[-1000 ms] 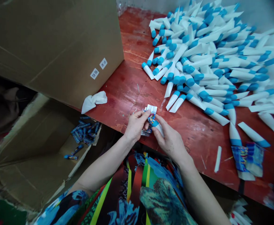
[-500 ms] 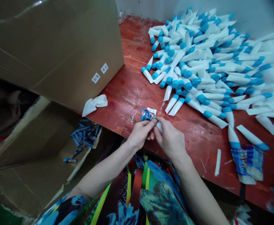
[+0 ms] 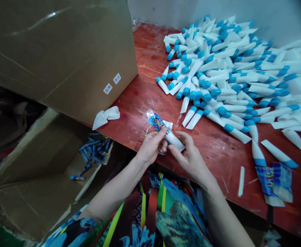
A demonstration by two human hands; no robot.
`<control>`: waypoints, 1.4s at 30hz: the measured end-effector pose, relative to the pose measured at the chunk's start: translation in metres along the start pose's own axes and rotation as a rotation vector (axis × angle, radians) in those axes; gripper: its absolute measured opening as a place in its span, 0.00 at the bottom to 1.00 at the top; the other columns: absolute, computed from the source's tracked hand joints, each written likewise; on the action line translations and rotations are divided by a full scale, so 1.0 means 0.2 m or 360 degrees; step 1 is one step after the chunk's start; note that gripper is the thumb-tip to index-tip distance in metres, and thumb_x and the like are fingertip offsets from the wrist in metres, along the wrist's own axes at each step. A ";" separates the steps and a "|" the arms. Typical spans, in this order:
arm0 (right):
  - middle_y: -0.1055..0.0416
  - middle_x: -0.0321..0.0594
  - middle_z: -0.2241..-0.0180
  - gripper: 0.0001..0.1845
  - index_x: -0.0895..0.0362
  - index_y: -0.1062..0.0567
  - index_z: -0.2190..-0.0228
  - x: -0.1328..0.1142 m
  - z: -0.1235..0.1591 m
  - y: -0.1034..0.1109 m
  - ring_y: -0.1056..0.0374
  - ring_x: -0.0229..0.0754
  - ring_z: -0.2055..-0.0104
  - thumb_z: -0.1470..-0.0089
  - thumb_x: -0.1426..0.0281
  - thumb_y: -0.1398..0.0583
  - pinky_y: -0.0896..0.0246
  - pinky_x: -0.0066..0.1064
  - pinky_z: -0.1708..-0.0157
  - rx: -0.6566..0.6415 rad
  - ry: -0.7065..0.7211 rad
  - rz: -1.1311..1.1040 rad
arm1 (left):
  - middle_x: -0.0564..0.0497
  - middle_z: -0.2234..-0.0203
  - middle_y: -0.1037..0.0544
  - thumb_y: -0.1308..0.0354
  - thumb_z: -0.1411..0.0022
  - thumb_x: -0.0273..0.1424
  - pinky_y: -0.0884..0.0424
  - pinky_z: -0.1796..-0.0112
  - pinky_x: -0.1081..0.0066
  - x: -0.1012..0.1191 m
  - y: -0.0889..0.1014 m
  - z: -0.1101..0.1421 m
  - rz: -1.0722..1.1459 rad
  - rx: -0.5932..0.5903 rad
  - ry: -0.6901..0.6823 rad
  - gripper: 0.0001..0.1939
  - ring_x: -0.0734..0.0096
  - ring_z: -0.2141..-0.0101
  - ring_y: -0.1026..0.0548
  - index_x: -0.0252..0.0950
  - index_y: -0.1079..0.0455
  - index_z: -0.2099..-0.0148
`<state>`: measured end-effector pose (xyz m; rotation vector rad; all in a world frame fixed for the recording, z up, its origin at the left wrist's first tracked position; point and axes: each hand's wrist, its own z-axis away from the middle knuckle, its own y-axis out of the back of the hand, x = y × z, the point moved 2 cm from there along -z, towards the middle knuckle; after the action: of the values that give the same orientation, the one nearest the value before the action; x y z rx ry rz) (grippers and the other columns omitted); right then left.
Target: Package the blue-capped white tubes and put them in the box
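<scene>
At the table edge under both hands, on a red-painted wooden table [image 3: 133, 109], the left hand [image 3: 150, 147] pinches a blue printed wrapper [image 3: 157, 123] between thumb and fingers, with a bit of clear film showing beside it. The right hand [image 3: 189, 159] is close beside the left, its fingers curved and parted a little, and holds a white tube [image 3: 175, 141] lightly between the thumb and fingertips. The tube lies almost level, its near end against the wrapper and its white far end sticking out past the hands. Past the right hand, a big heap of white tubes with blue caps [image 3: 217, 72] spreads across the table, some lying loose nearest the hands. Further right of that hand, a few printed wrappers [image 3: 274, 181] lie with tubes at the table's front edge, and a thin white strip [image 3: 241, 181] lies just left of them. To the left of the left hand, a white cloth [image 3: 105, 117] rests on the table against a large cardboard box [image 3: 60, 58], which bears two small white labels [image 3: 111, 84]; its contents do not show. Lower and left of that hand, an open cardboard box [image 3: 34, 195] with ragged flaps holds a cluster of blue printed packets [image 3: 94, 151], and two more packets [image 3: 78, 178] lie apart from them further down. Below both forearms is the person's multicoloured patterned clothing [image 3: 150, 212].
</scene>
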<state>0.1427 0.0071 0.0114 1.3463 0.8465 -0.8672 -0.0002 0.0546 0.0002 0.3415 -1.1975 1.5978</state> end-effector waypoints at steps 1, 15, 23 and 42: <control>0.23 0.39 0.64 0.25 0.50 0.32 0.43 0.01 0.01 0.00 0.27 0.43 0.69 0.36 0.52 0.41 0.32 0.35 0.70 -0.0078 -0.0072 -0.0183 | 0.57 0.87 0.34 0.33 0.41 0.53 0.46 0.80 0.76 0.00 0.00 0.01 -0.0006 -0.0018 -0.0013 0.25 0.82 0.85 0.39 0.33 0.28 0.67; 0.20 0.39 0.58 0.32 0.47 0.29 0.40 0.10 0.08 -0.04 0.25 0.42 0.63 0.43 0.57 0.30 0.25 0.37 0.60 -0.0266 -0.0305 -0.0990 | 0.53 0.65 0.20 0.30 0.39 0.38 0.45 0.84 0.79 0.08 0.02 -0.02 -0.0038 0.0038 -0.0174 0.48 0.86 0.86 0.36 0.42 0.51 0.25; 0.22 0.35 0.71 0.24 0.50 0.22 0.54 0.13 0.03 -0.11 0.27 0.42 0.71 0.50 0.57 0.27 0.29 0.33 0.74 -0.0147 -0.0418 -0.1024 | 0.53 0.66 0.21 0.31 0.39 0.40 0.45 0.86 0.79 0.00 0.02 0.01 -0.0073 0.0097 -0.0180 0.41 0.86 0.88 0.37 0.39 0.45 0.30; 0.20 0.42 0.70 0.28 0.52 0.20 0.53 0.34 0.05 0.01 0.24 0.49 0.71 0.42 0.44 0.40 0.25 0.41 0.69 0.0049 -0.0300 -0.0102 | 0.34 0.44 0.24 0.51 0.27 0.51 0.26 0.57 0.60 0.59 0.83 0.20 -0.2633 0.1978 -0.0132 0.28 0.47 0.53 0.19 0.36 0.21 0.44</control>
<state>0.1741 -0.0050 -0.0478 1.2470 0.7350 -1.0435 -0.2026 0.0990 0.0172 1.6292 0.3867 0.5286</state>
